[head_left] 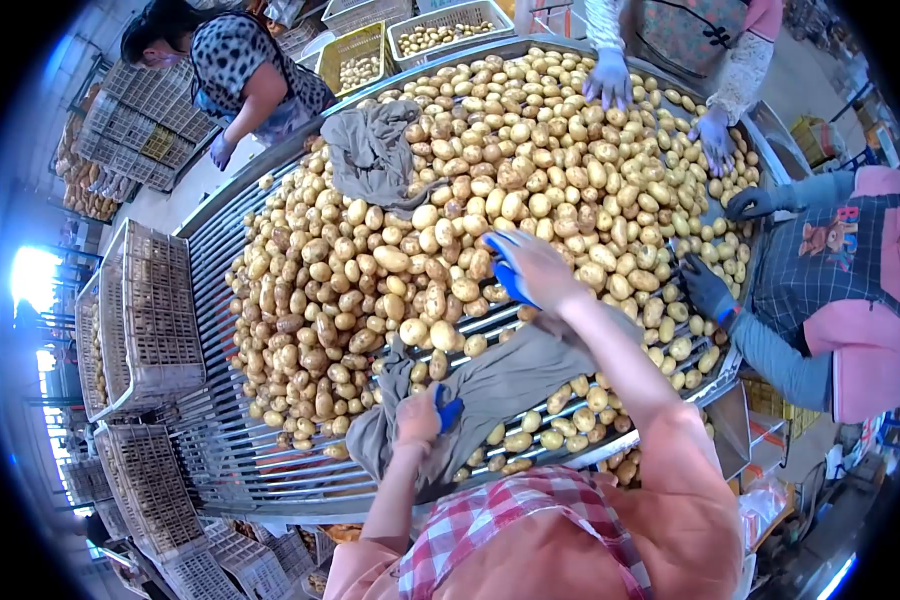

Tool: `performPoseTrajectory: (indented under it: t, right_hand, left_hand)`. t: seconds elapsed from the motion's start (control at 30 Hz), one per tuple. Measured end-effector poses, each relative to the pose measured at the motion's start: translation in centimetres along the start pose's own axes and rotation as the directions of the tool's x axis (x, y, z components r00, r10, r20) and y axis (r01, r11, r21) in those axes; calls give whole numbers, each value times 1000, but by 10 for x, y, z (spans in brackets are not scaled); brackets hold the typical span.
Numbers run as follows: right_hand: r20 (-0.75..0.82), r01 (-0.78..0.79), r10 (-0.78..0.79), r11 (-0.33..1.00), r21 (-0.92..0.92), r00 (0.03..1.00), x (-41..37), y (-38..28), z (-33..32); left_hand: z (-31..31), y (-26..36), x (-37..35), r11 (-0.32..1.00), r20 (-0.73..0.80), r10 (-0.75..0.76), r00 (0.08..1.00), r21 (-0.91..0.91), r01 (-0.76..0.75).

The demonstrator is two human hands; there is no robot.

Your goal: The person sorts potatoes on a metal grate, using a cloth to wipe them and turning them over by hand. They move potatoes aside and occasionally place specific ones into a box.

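Observation:
My right hand (pixel 532 268), in a glove with blue on it, reaches over the potato heap with fingers stretched out, holding nothing that I can see. Light brown potatoes (pixel 355 290) lie piled on the slatted metal table, some directly under those fingers. Lower down, my left hand (pixel 422 416), also with blue on its glove, is curled at a grey cloth (pixel 510 385) and appears to grip it; its fingertips are partly hidden. That cloth lies spread over bars and potatoes, passing under my right forearm. Another grey cloth (pixel 370 150) rests crumpled on the heap's far side.
Bare metal bars (pixel 240 440) show along the table's left side. Plastic crates (pixel 155 310) stand beyond that edge, and potato-filled crates (pixel 450 32) at the back. Co-workers' gloved hands (pixel 610 80) and dark-gloved hands (pixel 708 288) work among the potatoes; another person (pixel 240 75) stands back left.

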State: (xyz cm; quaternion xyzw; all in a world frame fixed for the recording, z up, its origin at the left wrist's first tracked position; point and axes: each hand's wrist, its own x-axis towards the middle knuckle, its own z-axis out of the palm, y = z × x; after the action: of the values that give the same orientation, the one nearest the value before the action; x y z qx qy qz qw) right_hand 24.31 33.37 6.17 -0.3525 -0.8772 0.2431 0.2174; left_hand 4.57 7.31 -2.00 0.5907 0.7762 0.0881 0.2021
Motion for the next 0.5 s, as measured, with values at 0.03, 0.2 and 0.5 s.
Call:
performPoseTrajectory:
  t: [0.03,0.2,0.5]
  right_hand:
    - [23,69,-68,996,-59,997,38,1,16]
    - [297,-185,279,934,-307,913,152,19,114]
    - [501,91,124,919,-384,856,91,-4,86]
  left_hand:
    - [5,9,4,993,56,-83,995,83,78]
    - [-19,35,31,963,81,-262,962,-44,266]
    - [-21,24,43,946,299,-275,914,-88,313]
